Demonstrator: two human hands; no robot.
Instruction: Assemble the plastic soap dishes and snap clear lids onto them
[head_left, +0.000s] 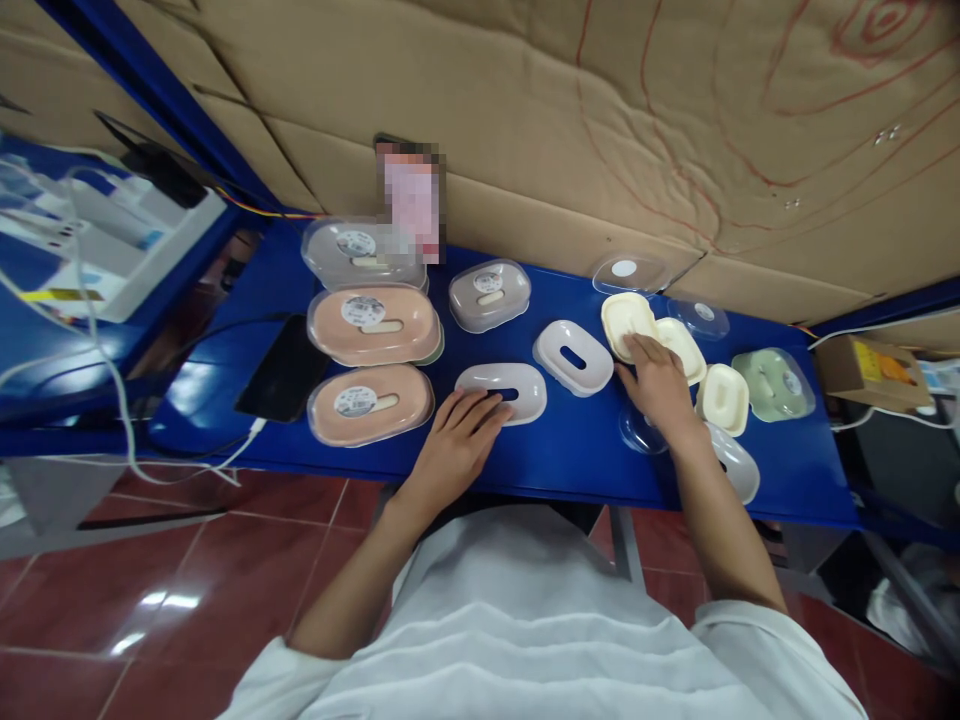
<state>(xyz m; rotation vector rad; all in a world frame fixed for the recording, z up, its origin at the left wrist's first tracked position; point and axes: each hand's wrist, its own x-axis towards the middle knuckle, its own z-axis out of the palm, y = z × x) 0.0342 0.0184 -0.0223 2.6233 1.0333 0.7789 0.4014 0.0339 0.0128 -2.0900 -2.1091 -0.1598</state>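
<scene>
My left hand (pixel 459 440) lies flat on the blue table (pixel 570 450), its fingertips touching the near edge of a white oval tray with a slot (pixel 504 390). My right hand (pixel 658 385) rests its fingers on a cream oval dish (pixel 627 322) that overlaps another cream dish (pixel 684 345). A second white slotted tray (pixel 574 357) sits between my hands. A small cream dish (pixel 724 398) lies just right of my right wrist. A clear lid (pixel 637 432) is partly hidden under my right forearm.
Two peach lidded boxes (pixel 373 322) (pixel 370 403) and two grey lidded boxes (pixel 362 252) (pixel 489 294) stand at the left. A green box (pixel 774 383), clear lids (pixel 630 272) and a white piece (pixel 739 465) lie right. A black phone (pixel 285 368) sits far left. Cardboard (pixel 570 120) backs the table.
</scene>
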